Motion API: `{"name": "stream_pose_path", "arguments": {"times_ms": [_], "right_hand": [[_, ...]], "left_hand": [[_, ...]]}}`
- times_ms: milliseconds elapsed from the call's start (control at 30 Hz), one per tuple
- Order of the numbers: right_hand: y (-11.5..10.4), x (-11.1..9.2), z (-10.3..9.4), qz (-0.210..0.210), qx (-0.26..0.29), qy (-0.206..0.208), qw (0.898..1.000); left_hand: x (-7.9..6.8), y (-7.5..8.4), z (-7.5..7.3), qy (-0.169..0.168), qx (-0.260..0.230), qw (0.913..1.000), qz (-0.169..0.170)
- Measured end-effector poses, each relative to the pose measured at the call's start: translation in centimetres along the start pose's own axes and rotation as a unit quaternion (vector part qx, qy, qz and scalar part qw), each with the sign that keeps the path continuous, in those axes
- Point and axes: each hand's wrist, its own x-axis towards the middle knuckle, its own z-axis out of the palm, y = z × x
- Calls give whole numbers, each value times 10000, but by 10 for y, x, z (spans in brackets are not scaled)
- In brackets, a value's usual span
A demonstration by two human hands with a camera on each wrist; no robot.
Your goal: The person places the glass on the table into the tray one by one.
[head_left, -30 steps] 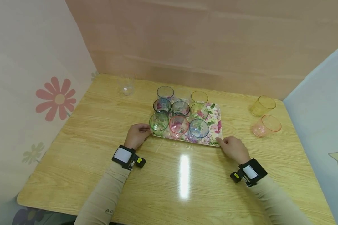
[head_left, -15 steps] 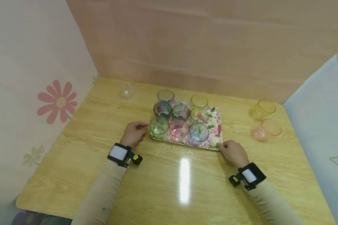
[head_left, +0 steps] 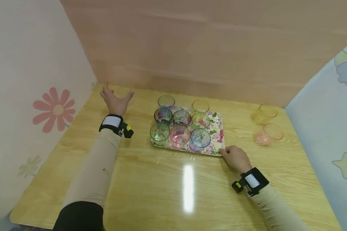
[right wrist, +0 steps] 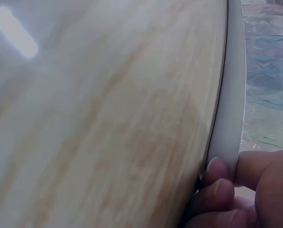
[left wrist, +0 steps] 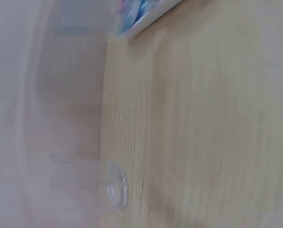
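Note:
My left hand is at the back left of the table, thumb and fingers spread wide around a clear glass. Most of that glass is hidden by the hand in the head view. Mid-table lies a floral tray with several coloured tumblers in rows, among them a green one, a pink one and a blue one along the front. My right hand pinches the tray's near right corner, thumb over the rim and fingertips against its outer side in the right wrist view.
To the right stand a yellow tumbler and a pink tumbler, apart from the tray. Behind the wooden table rises a tan backdrop. Patterned walls flank both sides.
My left hand has left the tray's left side and moved back and left to the clear glass, its fingers spreading. The right hand stays at the tray corner.

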Motion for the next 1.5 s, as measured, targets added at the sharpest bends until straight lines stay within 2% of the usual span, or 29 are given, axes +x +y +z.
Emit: {"name": "stream_pose_path", "arguments": {"times_ms": [133,300,367,500,667,1000,1300,1500], "right_hand": [[-1,-1,4,-19,35,26,10000],[-2,-2,7,-102,51,121,9999],[-3,-2,9,-138,59,119,9998],[-3,-1,11,-171,48,150,9997],[-2,-2,11,-199,56,204,9996],[-1,-2,5,-154,112,252,9995],[1,-1,5,-152,86,345,9993],[3,-1,5,-132,113,340,9993]], "left_hand": [[21,-5,-4,-120,187,9997,-95],[37,-23,-5,-370,164,9979,-498],[42,-31,-6,-420,134,9965,-707],[49,-43,-7,-570,152,9940,-916],[52,-44,-7,-798,208,9904,-1110],[60,-44,-1,-783,613,9901,-988],[69,-56,11,-1562,587,9816,-928],[67,-53,17,-1539,635,9817,-925]]}}
